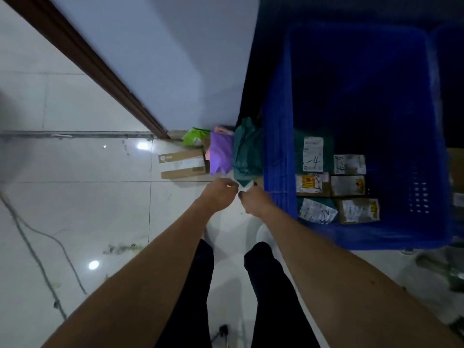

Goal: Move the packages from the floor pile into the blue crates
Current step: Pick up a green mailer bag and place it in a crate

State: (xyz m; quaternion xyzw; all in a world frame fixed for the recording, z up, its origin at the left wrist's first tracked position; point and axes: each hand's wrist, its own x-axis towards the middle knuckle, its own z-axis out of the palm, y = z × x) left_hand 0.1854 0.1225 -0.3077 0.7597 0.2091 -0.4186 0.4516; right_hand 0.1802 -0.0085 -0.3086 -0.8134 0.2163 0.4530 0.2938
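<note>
A small pile of packages lies on the floor against the wall: a cardboard box (182,164), a green bag (193,136), a purple bag (220,154) and a dark teal bag (247,151). My left hand (221,194) and my right hand (254,199) meet at the near end of the teal bag, both pinching a small white package (244,187) between them. To the right stands a big blue crate (278,146) with several labelled parcels (331,182) on its bottom.
White glossy tiles cover the floor. A brown door frame (100,69) runs diagonally at the upper left. A grey cable (37,247) snakes along the left. My legs in dark trousers (226,292) are below. A second blue crate's edge (452,71) shows at the far right.
</note>
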